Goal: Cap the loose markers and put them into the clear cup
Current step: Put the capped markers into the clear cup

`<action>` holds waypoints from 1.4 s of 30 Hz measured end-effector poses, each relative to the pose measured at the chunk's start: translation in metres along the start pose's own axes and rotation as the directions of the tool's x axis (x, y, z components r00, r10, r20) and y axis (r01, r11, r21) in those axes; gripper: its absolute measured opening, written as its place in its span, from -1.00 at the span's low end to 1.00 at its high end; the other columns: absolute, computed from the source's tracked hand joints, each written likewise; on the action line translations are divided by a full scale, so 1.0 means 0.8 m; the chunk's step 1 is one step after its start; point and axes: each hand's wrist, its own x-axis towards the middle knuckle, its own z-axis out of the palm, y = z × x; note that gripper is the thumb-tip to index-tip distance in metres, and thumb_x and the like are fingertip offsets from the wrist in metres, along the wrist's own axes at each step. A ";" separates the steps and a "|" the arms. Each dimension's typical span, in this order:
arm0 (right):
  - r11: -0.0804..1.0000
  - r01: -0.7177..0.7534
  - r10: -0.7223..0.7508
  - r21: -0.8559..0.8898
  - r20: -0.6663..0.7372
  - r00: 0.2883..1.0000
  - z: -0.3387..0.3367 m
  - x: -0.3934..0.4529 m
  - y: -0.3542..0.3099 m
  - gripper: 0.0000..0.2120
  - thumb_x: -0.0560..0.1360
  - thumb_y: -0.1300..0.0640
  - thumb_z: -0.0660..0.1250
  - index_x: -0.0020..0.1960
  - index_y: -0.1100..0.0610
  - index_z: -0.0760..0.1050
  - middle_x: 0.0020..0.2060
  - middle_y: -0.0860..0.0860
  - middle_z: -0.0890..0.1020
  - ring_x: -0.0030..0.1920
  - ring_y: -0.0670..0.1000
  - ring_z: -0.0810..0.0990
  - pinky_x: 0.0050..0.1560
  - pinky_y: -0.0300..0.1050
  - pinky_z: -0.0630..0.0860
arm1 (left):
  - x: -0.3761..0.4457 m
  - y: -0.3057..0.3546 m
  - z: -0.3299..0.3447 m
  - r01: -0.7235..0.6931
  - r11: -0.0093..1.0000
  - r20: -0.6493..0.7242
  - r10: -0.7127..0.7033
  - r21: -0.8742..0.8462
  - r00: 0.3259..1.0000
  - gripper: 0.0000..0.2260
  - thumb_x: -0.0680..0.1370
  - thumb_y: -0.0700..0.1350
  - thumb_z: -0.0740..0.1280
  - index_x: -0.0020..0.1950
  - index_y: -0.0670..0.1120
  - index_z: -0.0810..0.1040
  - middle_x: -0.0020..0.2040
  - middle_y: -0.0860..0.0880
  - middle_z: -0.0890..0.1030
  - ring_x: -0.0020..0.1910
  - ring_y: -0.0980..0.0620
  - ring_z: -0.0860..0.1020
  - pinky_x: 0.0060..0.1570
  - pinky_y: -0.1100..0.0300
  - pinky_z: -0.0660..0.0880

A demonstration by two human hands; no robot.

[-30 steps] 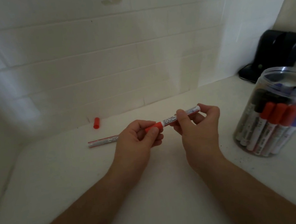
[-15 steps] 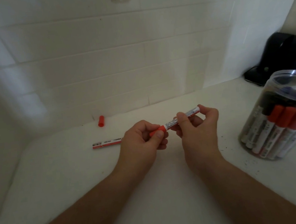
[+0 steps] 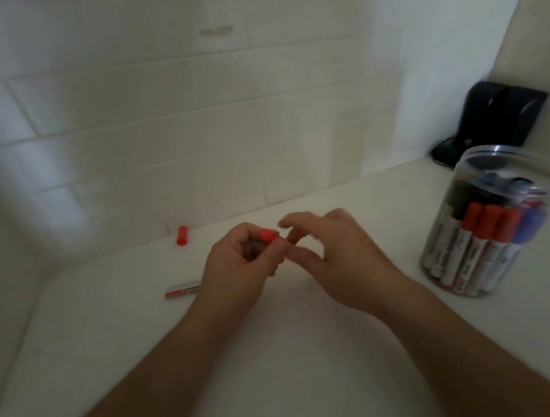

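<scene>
White tiled wall behind, white table (image 3: 118, 343) filling the lower frame, dim light. Left hand (image 3: 239, 269) at frame centre is clenched around a red-capped marker (image 3: 267, 235); only the red cap end pokes out above the thumb, barrel hidden in the fist. Right hand (image 3: 336, 256) just beside it, motion-blurred, fingers spread and loosely curved, holding nothing that I can make out. Second marker (image 3: 182, 289) lies flat on the table at centre left, its right end hidden behind the left wrist, so can't tell if it's capped. Loose red cap (image 3: 181, 235) sits well apart from it, up near the wall line, probably its mate. Clear cup (image 3: 485, 220) at right edge is already packed with capped markers standing tilted; black object (image 3: 501, 116) behind it in the corner. Handling call: markers are light, rigid plastic tubes with smooth barrels, likely a bit slippery, not fragile. Best grip is mid-barrel pinch, with thumb and two fingers, keeping off the tip end. Cap is small, round and will roll; pinch by its sides, push on axially till seated. For the drop, hold near the cap end and lower base-first into a gap; cup is crowded, so a marker may wedge on the others. Cup itself looks light, could tip if knocked.
</scene>
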 end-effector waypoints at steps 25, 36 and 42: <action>0.986 0.060 0.078 0.155 -0.747 0.660 -0.310 -0.083 0.032 -0.60 0.58 0.15 0.40 0.30 -0.17 0.35 -0.08 0.01 0.69 -0.09 -0.02 0.71 -0.04 -0.05 0.68 | 0.002 0.026 0.059 -0.259 0.892 0.367 0.115 0.371 0.923 -0.96 0.54 -0.05 0.47 -0.08 0.10 0.65 -0.19 0.11 0.66 -0.22 0.17 0.61 -0.18 0.38 0.47; 0.991 -0.125 0.085 -0.041 -0.523 0.848 -0.277 -0.058 0.071 -0.62 0.61 0.17 0.39 0.31 -0.16 0.39 0.03 -0.08 0.68 -0.04 -0.21 0.65 -0.03 -0.38 0.52 | 0.030 0.045 0.241 -0.211 0.956 0.570 0.058 0.206 0.820 0.15 0.22 0.26 0.65 0.58 0.28 -0.05 0.55 0.17 0.30 0.46 0.17 0.37 0.43 0.07 0.39; 0.986 -0.108 0.025 -0.124 -0.534 0.845 -0.275 -0.052 0.083 -0.56 0.58 0.23 0.42 0.28 -0.19 0.39 0.02 -0.06 0.71 0.00 -0.11 0.68 0.11 -0.22 0.58 | 0.041 0.024 0.274 -0.195 0.972 0.529 0.099 0.130 0.843 -0.08 0.29 0.19 0.64 0.45 0.40 0.12 0.14 0.48 0.46 0.10 0.60 0.44 0.19 0.42 0.49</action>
